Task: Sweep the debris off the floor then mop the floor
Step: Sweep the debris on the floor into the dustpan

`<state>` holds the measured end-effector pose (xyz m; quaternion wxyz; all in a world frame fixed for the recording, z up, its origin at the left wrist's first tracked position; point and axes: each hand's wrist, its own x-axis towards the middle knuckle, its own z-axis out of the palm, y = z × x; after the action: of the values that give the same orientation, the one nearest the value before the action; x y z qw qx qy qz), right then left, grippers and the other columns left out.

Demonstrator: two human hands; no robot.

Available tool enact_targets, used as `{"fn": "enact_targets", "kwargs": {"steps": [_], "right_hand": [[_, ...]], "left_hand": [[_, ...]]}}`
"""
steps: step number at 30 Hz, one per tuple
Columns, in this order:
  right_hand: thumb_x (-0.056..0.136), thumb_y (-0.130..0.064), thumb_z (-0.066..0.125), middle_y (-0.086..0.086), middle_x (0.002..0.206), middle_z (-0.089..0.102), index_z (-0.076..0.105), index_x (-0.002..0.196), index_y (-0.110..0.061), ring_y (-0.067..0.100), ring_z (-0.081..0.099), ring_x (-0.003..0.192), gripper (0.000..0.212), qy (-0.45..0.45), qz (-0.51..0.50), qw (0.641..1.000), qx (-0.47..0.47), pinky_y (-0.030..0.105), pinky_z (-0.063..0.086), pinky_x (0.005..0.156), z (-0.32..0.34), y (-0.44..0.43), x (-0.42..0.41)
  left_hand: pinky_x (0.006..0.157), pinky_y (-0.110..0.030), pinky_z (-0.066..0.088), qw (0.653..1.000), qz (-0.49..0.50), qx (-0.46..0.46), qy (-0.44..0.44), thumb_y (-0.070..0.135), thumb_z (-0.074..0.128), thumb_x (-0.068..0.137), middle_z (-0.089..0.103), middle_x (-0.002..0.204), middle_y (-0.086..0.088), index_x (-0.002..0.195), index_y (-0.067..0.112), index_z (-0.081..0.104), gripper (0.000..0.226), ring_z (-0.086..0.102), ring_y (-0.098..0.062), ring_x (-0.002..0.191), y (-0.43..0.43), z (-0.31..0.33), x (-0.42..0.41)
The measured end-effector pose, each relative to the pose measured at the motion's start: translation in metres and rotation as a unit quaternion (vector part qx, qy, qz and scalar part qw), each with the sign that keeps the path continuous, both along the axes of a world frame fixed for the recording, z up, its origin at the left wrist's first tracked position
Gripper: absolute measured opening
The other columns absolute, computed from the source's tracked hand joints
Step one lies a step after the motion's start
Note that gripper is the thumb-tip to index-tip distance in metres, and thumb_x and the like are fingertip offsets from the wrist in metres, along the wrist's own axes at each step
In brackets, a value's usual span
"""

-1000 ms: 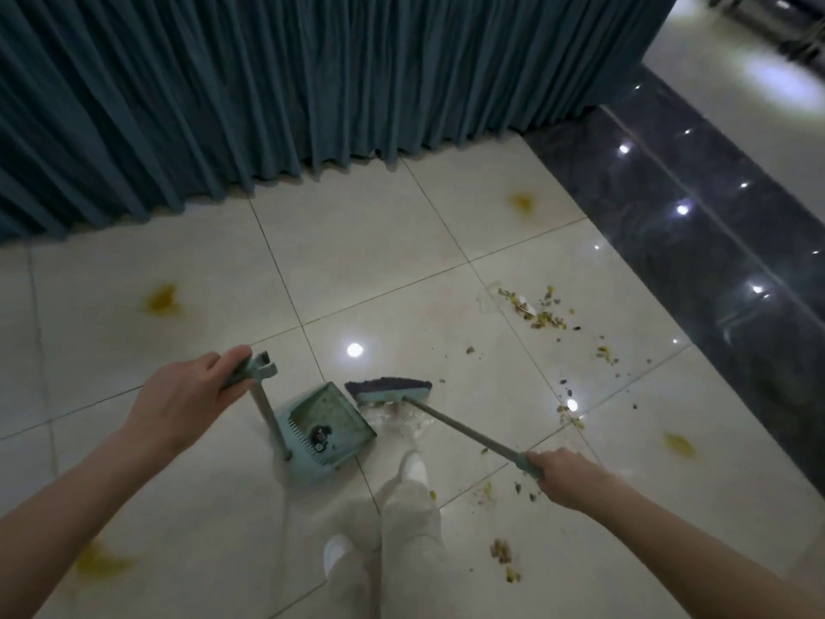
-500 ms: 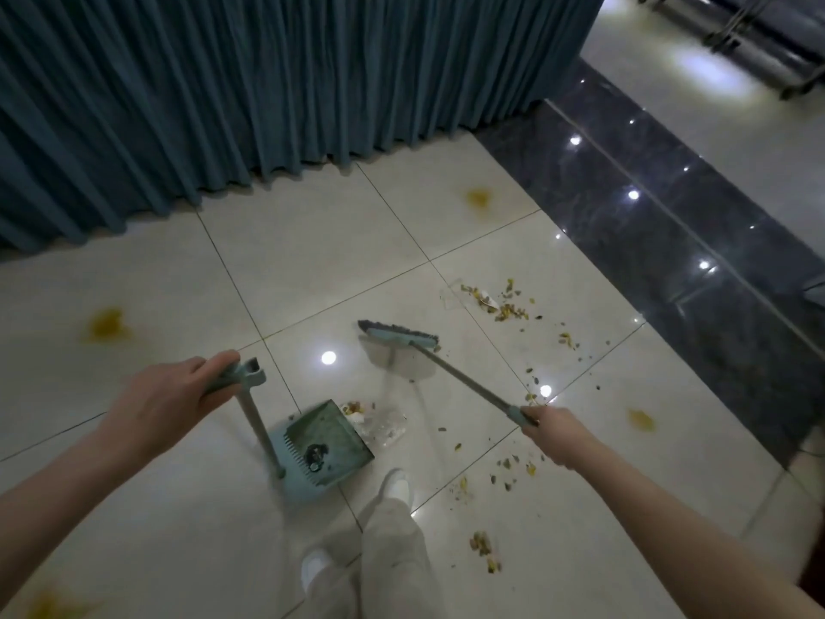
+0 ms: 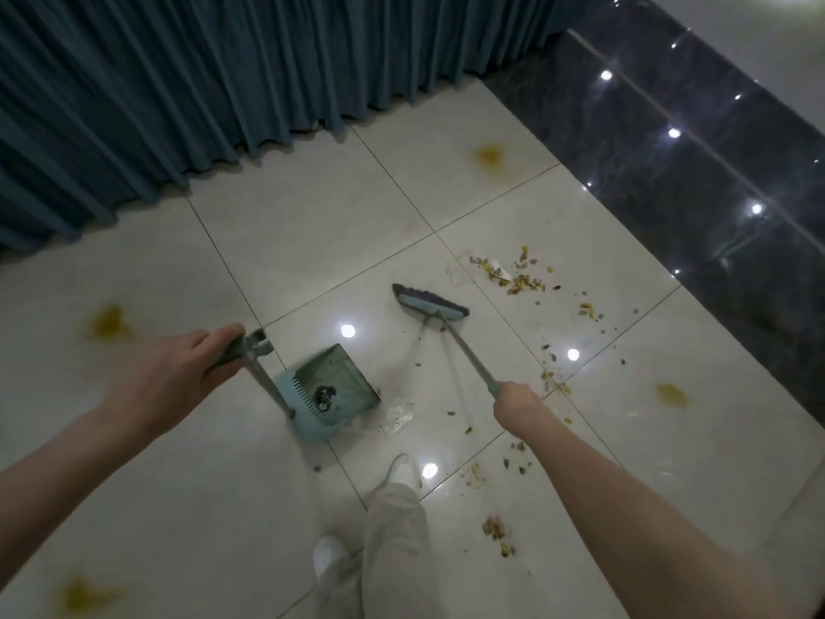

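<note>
The right hand [image 3: 520, 402] is clenched round the handle of the broom [image 3: 431, 306], whose head stands mid-floor, short of the main debris [image 3: 513, 274] near the dark border strip [image 3: 714, 172]. The left hand [image 3: 178, 377] grips the upright handle of the dustpan [image 3: 335, 390], which sits just ahead of the person's shoe [image 3: 404, 471]. A hard stroke would likely flick the light husks past the pan's mouth or onto the strip. A clear plastic scrap [image 3: 397, 415] lies at the pan's lip and could snag. Crumbs beside the shoe risk being trodden. Yellow stains [image 3: 109, 321] remain for the mop, and a curtain [image 3: 223, 82] hangs along the floor's far edge.
</note>
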<state>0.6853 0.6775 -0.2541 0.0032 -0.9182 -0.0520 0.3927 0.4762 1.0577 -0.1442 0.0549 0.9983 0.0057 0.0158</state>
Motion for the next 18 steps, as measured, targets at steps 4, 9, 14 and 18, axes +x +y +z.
{"fn": "enact_targets", "kwargs": {"steps": [4,9,14,18], "right_hand": [[0.095,-0.007,0.037,0.005,0.097,0.060,0.053,0.127,-0.019,0.021,0.063,0.081,0.037,0.033,0.017,0.999,-0.005,0.032,0.057,0.068,0.010,-0.039,-0.041],[0.098,-0.011,0.033,-0.006,0.081,0.048,0.049,0.134,-0.024,0.009,0.051,0.061,0.041,0.081,0.008,0.997,-0.005,0.019,0.040,0.045,0.044,-0.088,-0.097],[0.098,-0.016,0.033,-0.007,0.079,0.049,0.052,0.130,-0.025,0.008,0.048,0.057,0.038,0.096,0.014,0.995,-0.021,0.019,0.040,0.045,0.072,-0.117,-0.150],[0.099,-0.023,0.039,-0.008,0.077,0.051,0.055,0.129,-0.029,0.008,0.049,0.054,0.034,0.070,-0.020,0.997,0.007,0.019,0.041,0.043,0.091,-0.127,-0.163]], "left_hand": [[0.048,-0.009,0.007,1.000,-0.004,0.011,0.009,0.034,0.055,0.083,0.063,0.063,-0.011,0.102,0.006,0.063,0.035,0.045,-0.022,0.035,-0.009,0.004,0.012],[0.041,-0.021,0.031,1.000,0.007,0.007,0.003,0.023,0.070,0.085,0.065,0.069,-0.014,0.110,0.009,0.060,0.030,0.052,-0.028,0.039,-0.009,0.000,0.004],[0.043,-0.017,0.020,1.000,-0.007,0.006,-0.009,0.042,0.053,0.087,0.062,0.067,-0.009,0.108,0.014,0.059,0.035,0.052,-0.030,0.038,-0.009,0.006,-0.017],[0.040,-0.023,0.035,1.000,-0.016,0.003,-0.019,0.034,0.061,0.088,0.065,0.073,-0.010,0.110,0.017,0.054,0.029,0.056,-0.031,0.044,-0.008,0.007,-0.027]]}}
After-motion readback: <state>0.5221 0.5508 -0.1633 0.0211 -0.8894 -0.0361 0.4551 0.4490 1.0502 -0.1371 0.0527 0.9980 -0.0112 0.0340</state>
